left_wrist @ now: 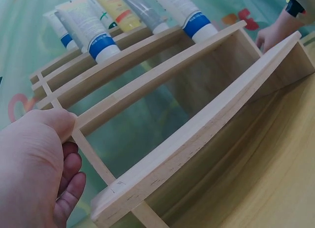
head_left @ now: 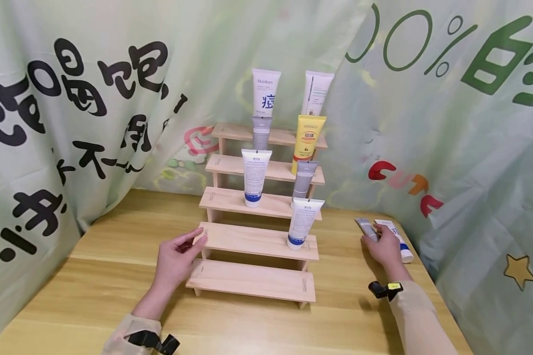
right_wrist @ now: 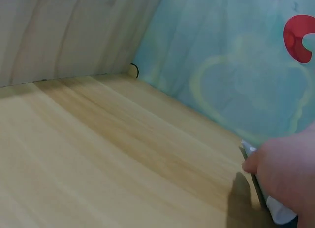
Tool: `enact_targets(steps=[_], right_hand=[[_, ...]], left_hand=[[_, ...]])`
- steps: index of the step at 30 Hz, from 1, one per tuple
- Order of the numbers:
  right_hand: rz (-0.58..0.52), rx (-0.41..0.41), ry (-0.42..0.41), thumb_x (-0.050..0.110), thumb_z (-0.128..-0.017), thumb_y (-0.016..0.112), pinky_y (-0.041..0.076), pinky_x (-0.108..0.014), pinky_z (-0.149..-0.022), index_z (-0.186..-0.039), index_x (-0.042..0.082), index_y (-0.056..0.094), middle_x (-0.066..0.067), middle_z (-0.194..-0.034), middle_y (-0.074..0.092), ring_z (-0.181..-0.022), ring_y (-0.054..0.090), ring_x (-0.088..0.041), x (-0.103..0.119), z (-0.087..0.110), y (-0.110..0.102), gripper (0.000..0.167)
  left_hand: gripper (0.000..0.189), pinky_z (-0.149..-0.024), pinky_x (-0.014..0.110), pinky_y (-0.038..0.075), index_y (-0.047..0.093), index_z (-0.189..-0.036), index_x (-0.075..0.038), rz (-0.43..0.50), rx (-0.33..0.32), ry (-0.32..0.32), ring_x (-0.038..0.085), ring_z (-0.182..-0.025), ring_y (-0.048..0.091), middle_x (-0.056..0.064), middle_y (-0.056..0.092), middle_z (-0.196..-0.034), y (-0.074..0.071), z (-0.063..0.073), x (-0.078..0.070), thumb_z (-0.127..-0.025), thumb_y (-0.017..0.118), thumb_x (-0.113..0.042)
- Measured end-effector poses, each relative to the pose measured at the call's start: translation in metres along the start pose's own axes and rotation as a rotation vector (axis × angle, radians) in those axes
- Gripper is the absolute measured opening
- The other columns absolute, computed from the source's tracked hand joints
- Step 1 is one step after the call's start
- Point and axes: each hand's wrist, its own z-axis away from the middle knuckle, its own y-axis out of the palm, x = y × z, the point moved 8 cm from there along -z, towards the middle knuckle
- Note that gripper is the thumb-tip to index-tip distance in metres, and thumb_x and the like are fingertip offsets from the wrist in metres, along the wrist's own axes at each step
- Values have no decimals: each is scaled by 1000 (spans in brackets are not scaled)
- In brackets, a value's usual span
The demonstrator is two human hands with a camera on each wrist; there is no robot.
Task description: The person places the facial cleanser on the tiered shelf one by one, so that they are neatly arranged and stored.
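A stepped wooden display rack stands on the table. My left hand pinches its left side at the second shelf from the bottom; in the left wrist view the thumb lies on the shelf corner, the other fingers curled below. At the right, my right hand is over a small grey squeeze tube, thumb and fingers on either side of it. A white tube with a blue band lies beside it, partly covered by that hand. In the right wrist view the fingertips are mostly hidden.
Tubes stand on the upper rack shelves: white ones, a yellow one and grey ones. Another white tube stands on the second shelf from the bottom. A printed curtain hangs behind and around the wooden table.
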Motion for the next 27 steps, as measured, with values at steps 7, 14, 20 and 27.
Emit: enact_targets(steps=[7, 14, 20, 27], right_hand=[[68, 44, -32, 11, -99, 64, 43, -65, -100, -149, -18, 43, -45, -138, 50, -123, 51, -58, 1, -7, 2, 61], [101, -9, 1, 13, -97, 65, 42, -65, -98, -148, -12, 50, -39, -137, 56, -122, 53, -55, 2, -10, 1, 58], [33, -37, 10, 7, -95, 66, 41, -65, -102, -148, -13, 46, -41, -140, 52, -123, 51, -55, 9, -5, -6, 60], [-81, -104, 55, 8, -99, 66, 44, -60, -102, -152, -7, 47, -38, -142, 53, -126, 52, -51, 10, 4, -16, 58]], left_hand=[[24, -49, 20, 34, 83, -112, -3, -10, 0, -2, 7, -59, 42, 12, 79, -108, 2, 0, -1, -89, 87, -6], [24, -50, 20, 35, 83, -113, -7, -23, 1, -17, 8, -60, 44, 9, 79, -106, 0, 1, 1, -89, 88, -9], [23, -48, 20, 33, 84, -112, -8, -20, -4, -11, 7, -58, 42, 6, 80, -105, -1, 2, 2, -89, 88, -8], [23, -47, 20, 32, 83, -112, -4, 5, -7, -10, 6, -55, 39, 7, 80, -100, 1, 1, 1, -90, 87, -6]])
